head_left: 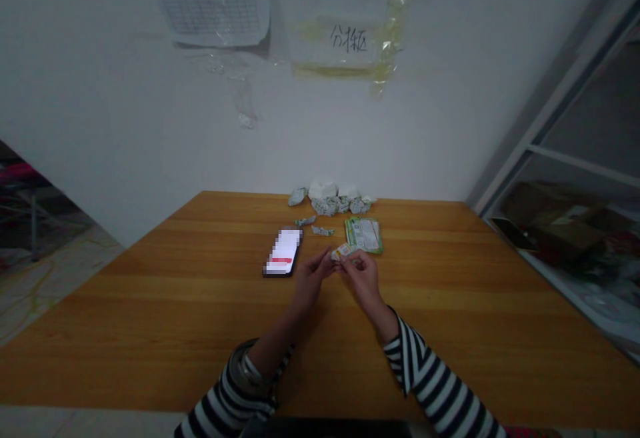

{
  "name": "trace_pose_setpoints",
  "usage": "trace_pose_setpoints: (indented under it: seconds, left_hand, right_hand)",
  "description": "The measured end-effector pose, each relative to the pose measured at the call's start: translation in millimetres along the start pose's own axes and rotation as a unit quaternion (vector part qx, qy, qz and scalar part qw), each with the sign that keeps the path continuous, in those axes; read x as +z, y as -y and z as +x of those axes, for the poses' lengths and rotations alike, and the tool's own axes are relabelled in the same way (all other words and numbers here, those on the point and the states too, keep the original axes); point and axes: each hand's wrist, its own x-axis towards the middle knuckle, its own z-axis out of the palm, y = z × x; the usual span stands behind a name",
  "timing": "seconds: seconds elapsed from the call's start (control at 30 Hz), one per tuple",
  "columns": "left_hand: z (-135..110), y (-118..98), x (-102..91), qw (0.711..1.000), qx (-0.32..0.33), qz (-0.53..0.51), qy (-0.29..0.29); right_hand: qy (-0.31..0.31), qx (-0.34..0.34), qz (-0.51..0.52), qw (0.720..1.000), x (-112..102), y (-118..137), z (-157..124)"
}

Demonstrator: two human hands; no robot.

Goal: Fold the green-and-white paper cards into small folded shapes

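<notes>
**Fingers [351,260] of both hands closed on one small wrapper scrap [342,250]**

Left hand [311,281] and right hand [364,279] meet at the fingertips, wrists bent inward, forearms rising from the lower edge of view in two black-and-white striped sleeves [435,378]. Fingers of each hand are together, pinching the scrap from either side, just above the wood-grain desk [425,291].

Count on desk: one flat green-and-white printed packet [363,235], just behind the scrap; one smartphone [283,253], screen lit and pixelated, left of the hands; two small flat foil-like scraps [323,230], between phone and packet; one heap of crumpled wrapper pieces [333,201] at the far edge, at least six, exact number unclear, with white crumpled paper [323,189] among them, their creased surfaces showing silver and green.

Wall above: one grid sheet [210,1], one handwritten paper label [333,41] held by yellowed tape.
</notes>
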Motion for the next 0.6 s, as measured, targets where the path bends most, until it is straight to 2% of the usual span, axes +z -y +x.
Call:
trace_pose_setpoints:
  seconds: [0.27, 0.6]
  left_hand:
    - [2.3, 9.5, -0.2, 0.998, -0.042, -0.043, 0.007]
    - [-0.8, 6.9, 5.6, 0.999, -0.036, 0.008, -0.038]
  right_hand:
    - [-0.017, -0.028, -0.042, 0.999, -1.0, -4.5, 0.2]
    - [-0.044, -0.018, -0.062, 0.997, -1.2, -15.9, -0.6]
